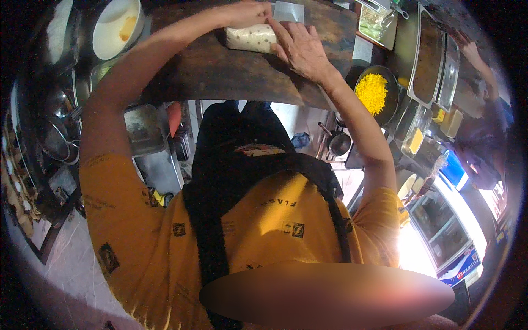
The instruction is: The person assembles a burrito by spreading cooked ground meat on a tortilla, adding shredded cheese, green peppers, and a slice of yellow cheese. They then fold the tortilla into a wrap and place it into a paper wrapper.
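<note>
A plump, pale roll [250, 37] with brown spots, like a rolled flatbread wrap, lies crosswise on the dark wooden worktop [220, 80]. My left hand [247, 14] is at its far side with the fingers curled in. Whatever is between those fingertips is hidden. My right hand [301, 49] lies over the roll's right end, its fingers stretched out and apart and touching the roll. Just beyond the hands is a pale, see-through sheet or bag [290, 11].
A white bowl [103, 34] with a yellow smear stands at left. Right of the worktop is a dark pan [392, 82] of yellow shreds [372, 93], beside metal trays [426, 60]. Another person's hand [467, 48] shows at far right. A small pan [339, 144] sits lower.
</note>
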Demonstrator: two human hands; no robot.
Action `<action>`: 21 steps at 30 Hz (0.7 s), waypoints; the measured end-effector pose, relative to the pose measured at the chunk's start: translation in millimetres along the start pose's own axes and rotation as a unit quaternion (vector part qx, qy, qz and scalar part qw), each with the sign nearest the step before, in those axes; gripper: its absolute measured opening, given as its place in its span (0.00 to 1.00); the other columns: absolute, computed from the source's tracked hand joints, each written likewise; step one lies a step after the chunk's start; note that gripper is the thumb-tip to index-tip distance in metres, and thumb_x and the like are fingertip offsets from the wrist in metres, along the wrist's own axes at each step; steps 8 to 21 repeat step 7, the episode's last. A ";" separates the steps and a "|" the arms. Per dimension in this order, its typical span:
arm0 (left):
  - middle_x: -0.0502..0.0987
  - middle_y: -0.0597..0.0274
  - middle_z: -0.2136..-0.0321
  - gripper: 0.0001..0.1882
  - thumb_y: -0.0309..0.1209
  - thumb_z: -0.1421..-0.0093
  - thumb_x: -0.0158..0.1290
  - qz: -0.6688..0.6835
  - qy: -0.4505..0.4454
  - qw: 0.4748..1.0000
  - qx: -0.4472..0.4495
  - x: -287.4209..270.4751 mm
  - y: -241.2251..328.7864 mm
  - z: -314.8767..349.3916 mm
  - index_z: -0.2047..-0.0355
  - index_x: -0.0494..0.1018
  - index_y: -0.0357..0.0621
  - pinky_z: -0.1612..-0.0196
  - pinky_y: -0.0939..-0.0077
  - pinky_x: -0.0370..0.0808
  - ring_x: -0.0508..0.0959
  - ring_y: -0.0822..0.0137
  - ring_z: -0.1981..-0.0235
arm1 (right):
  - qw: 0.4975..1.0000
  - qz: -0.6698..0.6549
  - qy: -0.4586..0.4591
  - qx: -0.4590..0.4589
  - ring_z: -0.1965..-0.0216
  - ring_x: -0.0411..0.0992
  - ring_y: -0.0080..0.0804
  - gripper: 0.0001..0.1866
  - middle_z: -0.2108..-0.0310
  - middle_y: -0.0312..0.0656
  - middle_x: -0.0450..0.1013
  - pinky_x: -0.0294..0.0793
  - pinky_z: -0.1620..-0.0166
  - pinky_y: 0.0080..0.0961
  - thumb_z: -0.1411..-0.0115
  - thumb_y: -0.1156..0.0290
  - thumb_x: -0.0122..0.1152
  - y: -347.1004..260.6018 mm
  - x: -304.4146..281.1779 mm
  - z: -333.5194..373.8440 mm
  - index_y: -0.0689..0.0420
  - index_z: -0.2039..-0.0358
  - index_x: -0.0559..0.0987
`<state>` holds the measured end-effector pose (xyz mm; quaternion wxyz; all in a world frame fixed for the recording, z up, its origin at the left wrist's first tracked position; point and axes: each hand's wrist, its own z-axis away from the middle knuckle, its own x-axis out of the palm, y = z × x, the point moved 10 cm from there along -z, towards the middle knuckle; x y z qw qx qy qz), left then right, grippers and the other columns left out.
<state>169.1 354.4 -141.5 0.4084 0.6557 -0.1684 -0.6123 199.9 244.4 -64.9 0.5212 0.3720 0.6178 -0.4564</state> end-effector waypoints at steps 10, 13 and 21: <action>0.77 0.44 0.60 0.19 0.42 0.42 0.55 -0.019 -0.140 0.988 -0.061 -11.5 4.7 -12.3 0.56 0.73 0.42 0.56 0.61 0.73 0.78 0.53 0.58 | 0.999 -0.007 -0.041 0.010 0.53 0.67 0.42 0.33 0.57 0.46 0.68 0.63 0.53 0.40 0.37 0.45 0.46 9.3 9.9 -9.8 0.45 0.35 0.58; 0.77 0.44 0.60 0.19 0.42 0.42 0.55 -0.019 -0.140 0.988 -0.061 -11.5 4.7 -12.3 0.56 0.73 0.42 0.56 0.61 0.73 0.78 0.53 0.58 | 0.999 -0.007 -0.041 0.010 0.53 0.67 0.42 0.33 0.57 0.46 0.68 0.63 0.53 0.40 0.37 0.45 0.46 9.3 9.9 -9.8 0.45 0.35 0.58; 0.77 0.44 0.60 0.19 0.42 0.42 0.55 -0.019 -0.140 0.988 -0.061 -11.5 4.7 -12.3 0.56 0.73 0.42 0.56 0.61 0.73 0.78 0.53 0.58 | 0.999 -0.007 -0.041 0.010 0.53 0.67 0.42 0.33 0.57 0.46 0.68 0.63 0.53 0.40 0.37 0.45 0.46 9.3 9.9 -9.8 0.45 0.35 0.58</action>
